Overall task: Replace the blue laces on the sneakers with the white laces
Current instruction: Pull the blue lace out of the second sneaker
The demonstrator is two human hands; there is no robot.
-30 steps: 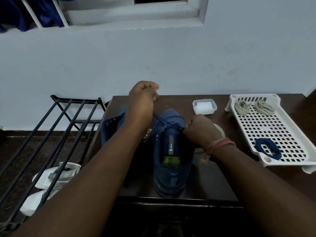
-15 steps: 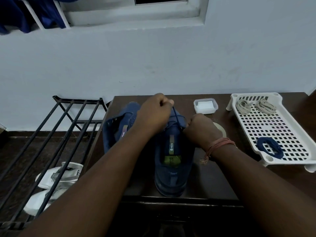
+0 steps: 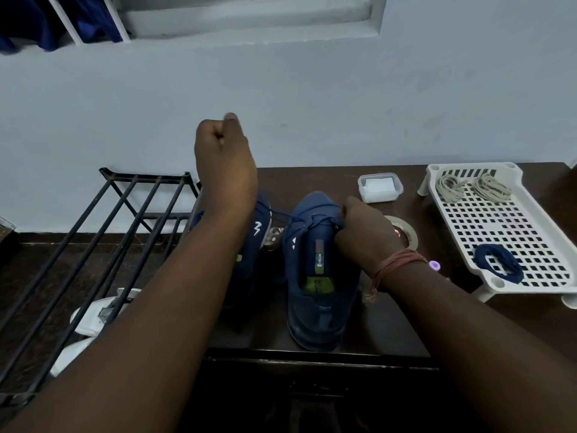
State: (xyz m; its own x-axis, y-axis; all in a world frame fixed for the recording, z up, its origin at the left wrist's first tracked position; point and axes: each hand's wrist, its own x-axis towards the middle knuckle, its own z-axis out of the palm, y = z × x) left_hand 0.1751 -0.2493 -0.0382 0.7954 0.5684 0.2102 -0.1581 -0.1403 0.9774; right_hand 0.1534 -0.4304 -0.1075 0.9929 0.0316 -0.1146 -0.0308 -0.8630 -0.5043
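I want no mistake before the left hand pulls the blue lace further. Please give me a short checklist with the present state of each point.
1. Left hand grips the blue lace: ok, fist is raised and the lace runs taut toward it.
2. Right hand steadies the near sneaker: ok.
3. Lace fully out of the eyelets: not ok, some is still threaded.
4. White laces ready in the white tray: ok.
5. Second sneaker already unlaced: cannot tell, the arm hides it.
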